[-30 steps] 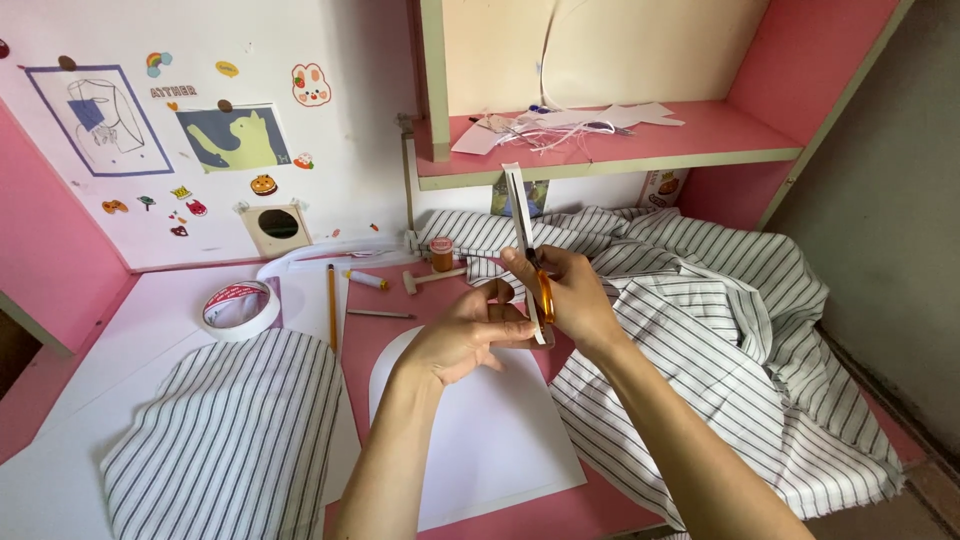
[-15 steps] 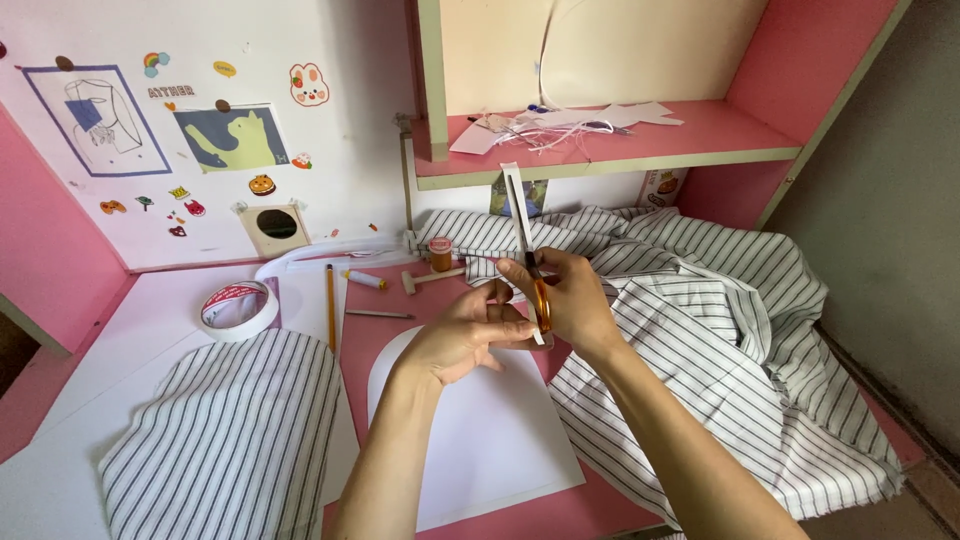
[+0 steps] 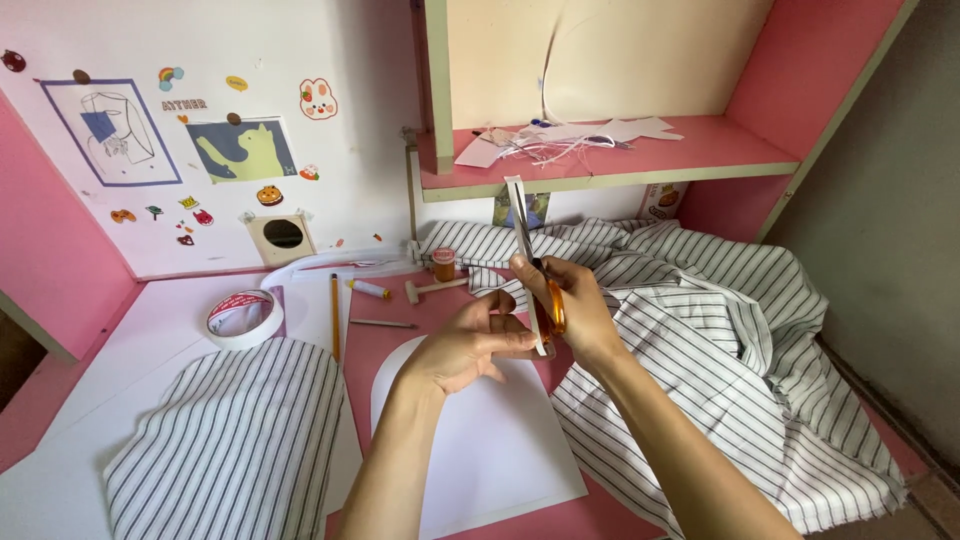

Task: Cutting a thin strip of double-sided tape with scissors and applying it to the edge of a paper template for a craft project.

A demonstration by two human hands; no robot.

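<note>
In the head view, you are holding your right hand just right of the frame's centre, its fingers clenched through the orange handles of a pair of scissors whose blades are pointing up toward the shelf. Whether the blades themselves are parted or closed is too small to tell. A narrow white paper strip is running up along the blades and poking above them, toward the upper middle of the frame. Your left hand is sitting just left of the scissors, its fingertips pinching the lower end of that strip, touching the right hand.

Below both hands, in the lower middle of the frame, a white paper sheet with a rounded top is lying flat on the pink desk. A rounded piece of striped fabric is lying at lower left, and a larger heap of striped cloth is spreading across the right half. A roll of tape is resting at middle left, with a yellow pencil just beside the paper sheet. A small spool is standing above your left hand. A pink shelf at upper centre is carrying paper scraps.
</note>
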